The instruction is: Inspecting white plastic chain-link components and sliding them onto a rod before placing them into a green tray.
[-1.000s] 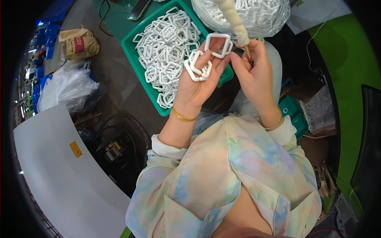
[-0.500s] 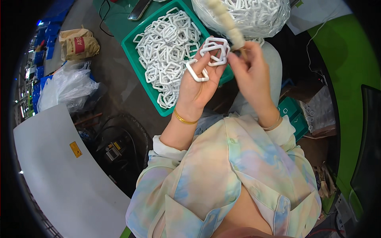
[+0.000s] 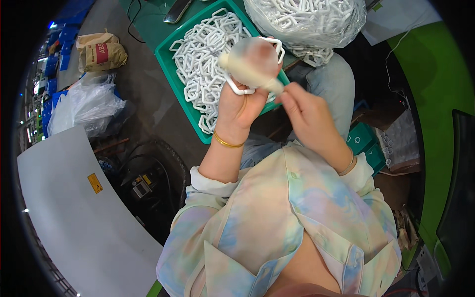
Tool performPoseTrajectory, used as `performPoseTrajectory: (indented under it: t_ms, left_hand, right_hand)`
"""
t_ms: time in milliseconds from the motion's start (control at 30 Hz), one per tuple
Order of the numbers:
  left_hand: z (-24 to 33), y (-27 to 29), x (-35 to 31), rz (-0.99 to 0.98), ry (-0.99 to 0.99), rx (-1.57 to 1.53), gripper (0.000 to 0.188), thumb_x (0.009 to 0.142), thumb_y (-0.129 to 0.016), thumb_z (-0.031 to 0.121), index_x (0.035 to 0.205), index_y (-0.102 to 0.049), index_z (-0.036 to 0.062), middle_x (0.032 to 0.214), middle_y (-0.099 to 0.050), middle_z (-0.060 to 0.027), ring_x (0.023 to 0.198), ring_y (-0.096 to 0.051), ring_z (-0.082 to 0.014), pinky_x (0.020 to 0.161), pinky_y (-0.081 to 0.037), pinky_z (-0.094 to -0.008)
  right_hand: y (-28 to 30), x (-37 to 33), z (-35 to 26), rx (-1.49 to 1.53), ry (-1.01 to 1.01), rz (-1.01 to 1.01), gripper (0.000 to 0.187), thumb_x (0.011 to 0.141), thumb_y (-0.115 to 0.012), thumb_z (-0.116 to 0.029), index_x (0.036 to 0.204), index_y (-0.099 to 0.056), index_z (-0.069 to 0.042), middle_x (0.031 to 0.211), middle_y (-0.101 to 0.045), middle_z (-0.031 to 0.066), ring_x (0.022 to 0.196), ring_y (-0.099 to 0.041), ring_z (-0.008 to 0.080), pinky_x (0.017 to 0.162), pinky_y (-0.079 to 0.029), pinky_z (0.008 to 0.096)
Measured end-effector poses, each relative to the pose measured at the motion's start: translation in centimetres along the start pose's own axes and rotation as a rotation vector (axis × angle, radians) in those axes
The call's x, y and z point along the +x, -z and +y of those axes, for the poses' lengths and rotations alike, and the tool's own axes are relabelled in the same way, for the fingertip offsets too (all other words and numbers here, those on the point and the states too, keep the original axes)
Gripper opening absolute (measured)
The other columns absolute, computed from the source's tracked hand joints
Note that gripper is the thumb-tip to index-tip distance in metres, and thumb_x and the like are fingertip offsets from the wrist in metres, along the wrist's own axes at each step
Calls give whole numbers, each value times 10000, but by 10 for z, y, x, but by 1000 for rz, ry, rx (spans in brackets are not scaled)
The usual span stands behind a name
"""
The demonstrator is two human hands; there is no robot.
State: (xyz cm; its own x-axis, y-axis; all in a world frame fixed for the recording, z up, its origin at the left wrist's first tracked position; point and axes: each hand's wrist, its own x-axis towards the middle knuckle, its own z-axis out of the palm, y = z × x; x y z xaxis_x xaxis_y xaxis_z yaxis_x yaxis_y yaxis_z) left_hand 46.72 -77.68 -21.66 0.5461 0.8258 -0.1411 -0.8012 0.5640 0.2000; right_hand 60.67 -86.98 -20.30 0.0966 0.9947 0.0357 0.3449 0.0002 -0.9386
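My left hand point(image 3: 238, 110) is palm up above the near side of a green tray point(image 3: 184, 106), holding several white plastic links. One link point(image 3: 242, 92) shows by the thumb, another point(image 3: 279, 49) at the fingertips. The rest are covered by a pale lumpy stick-shaped thing point(image 3: 253, 76), blurred by motion. My right hand point(image 3: 309, 111) pinches this thing by its near right end and holds it across the left palm and fingers. Whether it touches the links, I cannot tell. Loose white links point(image 3: 204, 64) fill the tray.
A clear plastic bag point(image 3: 346, 37) full of white links stands beyond my right hand, near my knee. Small green trays point(image 3: 366, 141) sit lower right. At left are a brown paper sack point(image 3: 101, 55), crumpled plastic point(image 3: 89, 101) and a grey-white panel point(image 3: 74, 198).
My right hand has moved down, swinging the pale lumpy stick-shaped thing from pointing up and away to lying leftward across my left hand. The left hand still holds the links.
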Motion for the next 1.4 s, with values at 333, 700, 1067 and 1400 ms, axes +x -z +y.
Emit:
performPoseTrajectory:
  t_ms: [333,700,1067,1400]
  left_hand:
    - [11,-13,0,52,-45,165,421,990,-482,39,1403,-416,-15,1393,-491,-167,1300,-482,-300,1119,-407,-458]
    - [31,-106,118,-64,-240,1225,378,811,-593,40,1182,-626,-23,1167,-634,-219,1071,-622,-358,952,-481,-373]
    - [79,-168,129,-650,-714,2657,471,776,-682,85,1237,-589,64,1172,-568,-171,1133,-555,-323,983,-445,-375]
    - [70,-15,41,-844,346,2425,366,719,-707,20,1083,-685,51,1145,-655,-116,1075,-601,-314,934,-487,-388]
  right_hand:
    - [31,22,15,-128,-63,143,251,1024,-479,-221,962,-616,-21,624,-498,79,547,-476,157,543,-380,306]
    - [70,12,41,91,-83,428,286,1047,-454,-241,989,-628,-22,679,-337,-75,622,-294,21,547,-244,201]
    - [83,1,61,67,-142,458,281,1050,-447,-238,1001,-634,-35,671,-330,-87,601,-276,11,531,-220,198]
    - [70,7,67,138,-161,361,274,1049,-455,-231,1010,-637,-31,684,-336,-89,615,-279,10,548,-226,190]
